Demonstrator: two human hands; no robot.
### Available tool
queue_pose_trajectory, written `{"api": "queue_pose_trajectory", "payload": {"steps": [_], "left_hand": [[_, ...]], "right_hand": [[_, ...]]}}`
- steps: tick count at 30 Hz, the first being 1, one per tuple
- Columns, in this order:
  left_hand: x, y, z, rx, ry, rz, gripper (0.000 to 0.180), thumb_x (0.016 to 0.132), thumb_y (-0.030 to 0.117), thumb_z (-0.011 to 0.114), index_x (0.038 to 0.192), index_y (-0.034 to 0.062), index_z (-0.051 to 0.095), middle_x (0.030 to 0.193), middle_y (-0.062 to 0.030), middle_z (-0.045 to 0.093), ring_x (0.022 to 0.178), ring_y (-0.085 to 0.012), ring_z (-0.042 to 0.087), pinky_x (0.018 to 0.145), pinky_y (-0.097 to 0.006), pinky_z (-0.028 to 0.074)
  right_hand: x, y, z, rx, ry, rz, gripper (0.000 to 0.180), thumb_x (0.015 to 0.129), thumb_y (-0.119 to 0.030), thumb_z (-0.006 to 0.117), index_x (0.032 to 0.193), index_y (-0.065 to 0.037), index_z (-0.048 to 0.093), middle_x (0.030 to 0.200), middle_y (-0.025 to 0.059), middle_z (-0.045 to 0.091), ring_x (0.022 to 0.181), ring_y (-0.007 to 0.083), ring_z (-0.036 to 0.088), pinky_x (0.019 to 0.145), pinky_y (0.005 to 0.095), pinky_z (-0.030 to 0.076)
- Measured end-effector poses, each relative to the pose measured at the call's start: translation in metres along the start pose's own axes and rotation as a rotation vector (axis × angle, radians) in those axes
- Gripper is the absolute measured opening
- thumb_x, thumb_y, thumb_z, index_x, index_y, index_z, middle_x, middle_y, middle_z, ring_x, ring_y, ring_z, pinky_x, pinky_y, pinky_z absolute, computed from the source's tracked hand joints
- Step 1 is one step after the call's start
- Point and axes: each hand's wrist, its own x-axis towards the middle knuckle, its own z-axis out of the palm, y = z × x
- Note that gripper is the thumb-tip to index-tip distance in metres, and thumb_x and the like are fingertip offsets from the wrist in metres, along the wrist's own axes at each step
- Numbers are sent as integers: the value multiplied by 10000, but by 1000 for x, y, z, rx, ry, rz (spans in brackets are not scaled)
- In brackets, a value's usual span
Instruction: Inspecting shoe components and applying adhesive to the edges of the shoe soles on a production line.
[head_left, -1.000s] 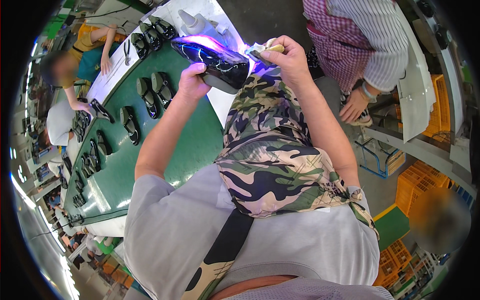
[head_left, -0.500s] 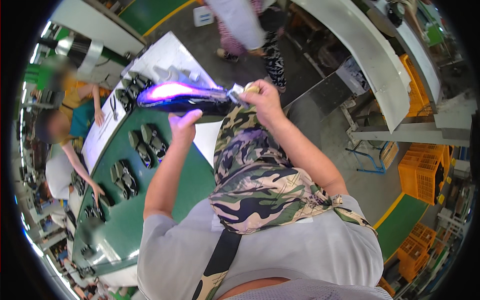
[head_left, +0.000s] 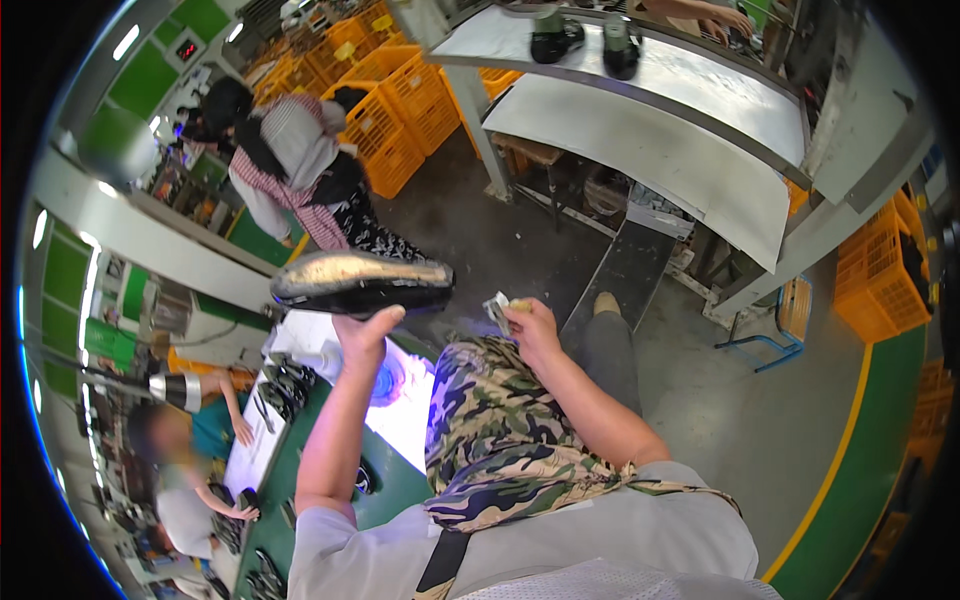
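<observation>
Left hand (head_left: 362, 338) props a black shoe with its pale tan sole (head_left: 362, 282) turned upward, fingers closed beneath its middle, where such a light, fairly stiff thing probably balances best, while right hand (head_left: 530, 325) pinches a small pale cloth wad (head_left: 499, 310) just beside it.

The shoe (head_left: 362, 283) held up by the left hand (head_left: 365, 335) has a glossy black upper and a matt, pale, finely textured sole. The right hand (head_left: 530, 325) grips a small folded cloth or sponge (head_left: 499, 311); which of the two cannot be told. The apron (head_left: 505, 440) is woven camouflage cloth, matt. The conveyor belt (head_left: 395, 485) at near left is smooth green rubber-like sheet. The far workbench (head_left: 640, 85) has a dull grey sheet-metal top. The crates (head_left: 400, 110) are glossy orange plastic. The floor (head_left: 730, 420) is smooth grey concrete.
</observation>
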Motion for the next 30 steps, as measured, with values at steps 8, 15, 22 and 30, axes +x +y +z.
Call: {"api": "queue_pose_trajectory", "payload": {"steps": [8, 15, 22, 30], "left_hand": [[215, 109, 172, -73, -314, 84, 492, 722, 35, 742, 1157, -71, 539, 1010, -161, 674, 898, -263, 681, 864, -382, 553], [292, 175, 377, 152, -595, -187, 264, 689, 23, 785, 904, -58, 655, 827, -119, 681, 739, -249, 689, 684, -363, 574], [293, 102, 450, 1102, -587, 285, 550, 665, 330, 849, 1013, -64, 685, 1030, -204, 702, 908, -262, 707, 731, -389, 582], [57, 42, 216, 585, -603, 739, 642, 711, 228, 785, 1276, 43, 543, 1280, -162, 590, 1167, -342, 575, 1000, -477, 455]], "right_hand": [[23, 15, -92, 20, 226, -42, 192, 796, -43, 726, 852, -91, 549, 749, 6, 596, 609, 103, 542, 536, 262, 417], [54, 15, -106, 80, 201, 21, 208, 794, -36, 734, 857, -94, 545, 756, 17, 597, 611, 118, 553, 537, 264, 421], [59, 16, -106, 128, 200, -29, 194, 788, -19, 739, 882, -61, 574, 746, 9, 586, 588, 119, 550, 523, 250, 437], [66, 30, -121, 63, 159, 14, 165, 861, -74, 666, 980, -101, 556, 768, 43, 610, 621, 170, 585, 526, 315, 468]]}}
